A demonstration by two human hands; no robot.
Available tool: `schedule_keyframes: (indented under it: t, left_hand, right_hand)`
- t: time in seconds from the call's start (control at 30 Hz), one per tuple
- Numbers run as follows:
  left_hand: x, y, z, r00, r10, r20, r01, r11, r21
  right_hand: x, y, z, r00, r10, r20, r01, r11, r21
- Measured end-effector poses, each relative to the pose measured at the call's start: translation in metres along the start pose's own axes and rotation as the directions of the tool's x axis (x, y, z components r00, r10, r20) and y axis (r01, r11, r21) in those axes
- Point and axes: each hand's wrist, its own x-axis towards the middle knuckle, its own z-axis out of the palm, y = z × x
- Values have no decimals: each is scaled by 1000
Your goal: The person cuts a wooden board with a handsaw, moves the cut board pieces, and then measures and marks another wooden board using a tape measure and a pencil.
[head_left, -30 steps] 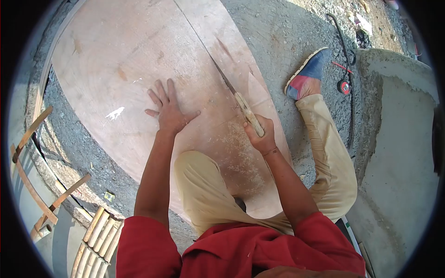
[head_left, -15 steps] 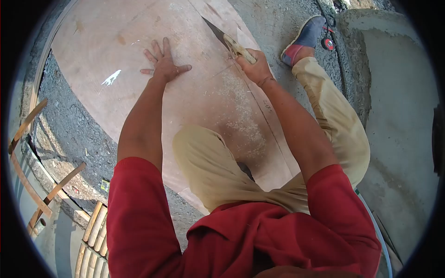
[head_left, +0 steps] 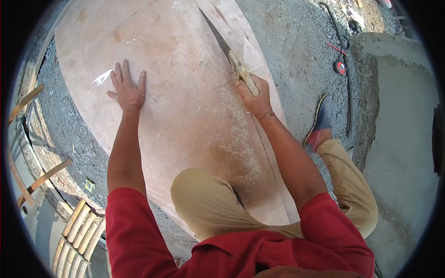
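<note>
Right hand [head_left: 254, 95] closed around handsaw [head_left: 232, 58] handle upper centre, blade tip hard to make out, left hand [head_left: 127, 89] flat, open on plywood sheet [head_left: 185, 92]

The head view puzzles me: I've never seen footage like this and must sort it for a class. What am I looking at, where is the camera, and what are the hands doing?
The camera sits on a person's head and looks down, so you see their own red sleeves, arms and bent knee from above; the round dark border comes from the wide lens. There is no machine here, only two bare hands. The left hand lies flat, fingers spread, on a large plywood sheet laid on gravel. The right hand is closed around the wooden handle of a handsaw, whose blade runs along a cut line in the sheet. Sawdust lies along that line. A tape measure rests on the gravel beside a concrete block.
</note>
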Motion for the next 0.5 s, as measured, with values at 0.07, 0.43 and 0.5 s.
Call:
schedule_keyframes:
  t: [0.07, 0.43, 0.5]
  left_hand:
    - [-9, -11, -2, 1000, -17, -3, 17, 1000, 21]
    - [-6, -10, 8, 997, 39, -61, -41, 999, -28]
    - [-5, -15, 7, 997, 36, -64, -37, 999, -20]
  right_hand:
    - [-7, 3, 11, 1000, 6, 1, -6, 999, 52]
    - [-145, -57, -86, 985, 168, 25, -165, 982, -94]
    - [-107, -38, -64, 991, 133, 14, -132, 991, -6]
